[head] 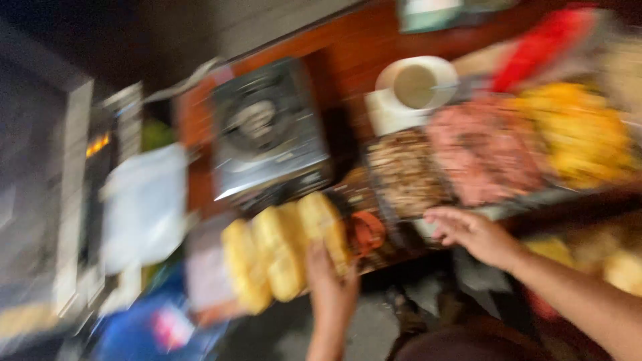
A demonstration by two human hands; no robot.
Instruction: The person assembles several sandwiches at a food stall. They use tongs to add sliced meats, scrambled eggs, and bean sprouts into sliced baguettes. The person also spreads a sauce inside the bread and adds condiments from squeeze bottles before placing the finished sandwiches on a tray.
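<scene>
The whole view is motion-blurred. My left hand [332, 284] holds up a clear bag of round yellow buns [284, 247], gripping it from below at its right end. My right hand [471, 234] hovers with fingers spread at the near edge of a metal tray [528, 199]. On the tray lie dark brown cooked meat [406, 175], pink meat [485, 150] and yellow food [578, 134]. I cannot tell whether the right hand touches the tray.
A portable gas stove [267, 130] sits on the reddish wooden counter [348, 60]. A white cup [414, 83] stands behind the tray. A red packet [542, 43] lies at the back right. White paper [144, 204] and blue bags [157, 327] are at the left.
</scene>
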